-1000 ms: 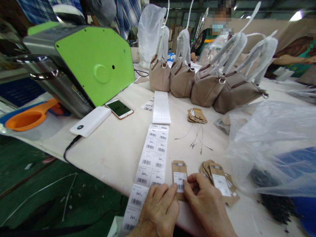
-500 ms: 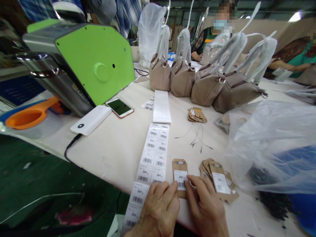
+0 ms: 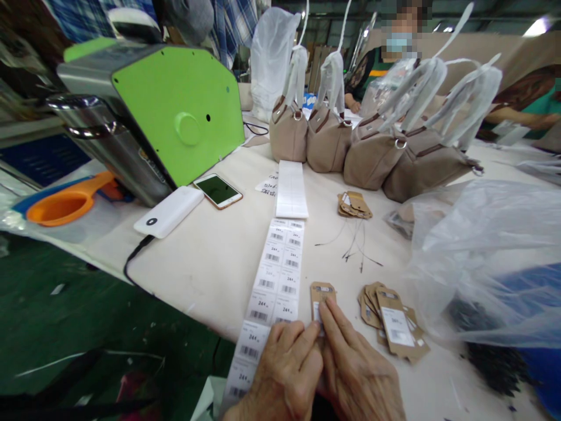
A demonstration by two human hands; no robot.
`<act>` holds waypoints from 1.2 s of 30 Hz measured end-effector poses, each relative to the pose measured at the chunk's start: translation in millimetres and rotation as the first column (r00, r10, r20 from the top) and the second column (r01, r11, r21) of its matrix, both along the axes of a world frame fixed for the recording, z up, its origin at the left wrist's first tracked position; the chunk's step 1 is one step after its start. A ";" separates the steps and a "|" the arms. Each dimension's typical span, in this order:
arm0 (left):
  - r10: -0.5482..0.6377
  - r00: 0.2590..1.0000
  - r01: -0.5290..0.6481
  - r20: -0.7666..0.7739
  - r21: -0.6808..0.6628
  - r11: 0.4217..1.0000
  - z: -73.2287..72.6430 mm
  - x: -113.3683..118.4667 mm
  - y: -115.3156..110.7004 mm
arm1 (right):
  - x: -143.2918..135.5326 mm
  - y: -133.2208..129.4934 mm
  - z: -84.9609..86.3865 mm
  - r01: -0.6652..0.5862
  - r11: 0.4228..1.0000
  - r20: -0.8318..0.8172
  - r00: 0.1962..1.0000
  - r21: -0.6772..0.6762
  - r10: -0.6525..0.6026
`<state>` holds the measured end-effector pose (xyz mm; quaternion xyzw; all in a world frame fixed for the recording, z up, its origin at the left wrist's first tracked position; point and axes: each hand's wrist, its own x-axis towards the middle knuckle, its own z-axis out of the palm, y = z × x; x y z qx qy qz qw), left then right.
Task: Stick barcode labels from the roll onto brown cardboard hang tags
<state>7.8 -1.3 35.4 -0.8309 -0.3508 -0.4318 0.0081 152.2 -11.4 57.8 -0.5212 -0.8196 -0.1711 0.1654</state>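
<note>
A brown cardboard hang tag point(image 3: 323, 289) with a white price label lies flat on the table in front of me. My right hand point(image 3: 357, 365) lies over it, fingers stretched out and together, pressing on the label and covering most of it. My left hand point(image 3: 287, 368) is closed, its curled fingers at the tag's left edge; the thumb is hidden. Beneath and left of that hand runs a strip of white price labels point(image 3: 268, 285) with barcodes. Right of my right hand, several labelled tags point(image 3: 397, 321) lie in a fanned pile.
Another stack of tags point(image 3: 354, 204) with strings lies farther back. Beige handbags point(image 3: 328, 143) with wrapped handles stand behind it. At left are a phone point(image 3: 218, 190), a white power bank point(image 3: 169, 211), a steel flask point(image 3: 109, 149) and a green machine point(image 3: 175, 105). Clear plastic point(image 3: 491, 251) lies right.
My right hand has moved forward and left, its fingers straightening over the tag and hiding the label. The left hand stays at the tag's edge. The whole view has shifted slightly.
</note>
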 end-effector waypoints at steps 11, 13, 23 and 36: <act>0.005 0.999 -0.006 -0.040 -0.033 0.999 4.9 -2.5 -4.1 | 3.0 4.2 7.8 -0.023 0.996 -0.062 0.998 -0.083 0.018; 0.011 0.999 -0.012 -0.037 -0.031 0.999 4.9 -2.0 -4.3 | 3.7 3.1 5.7 -0.005 1.000 -0.003 1.000 -0.023 0.005; 0.011 0.999 -0.013 -0.047 -0.041 0.999 6.0 -3.3 -4.8 | 17.7 -16.4 -10.0 -0.098 0.994 -0.094 0.991 -0.052 0.093; 0.021 0.999 -0.023 -0.029 -0.079 0.997 0.4 -2.1 -7.2 | 26.3 -25.3 -37.1 -0.066 0.998 -0.108 0.992 0.009 0.066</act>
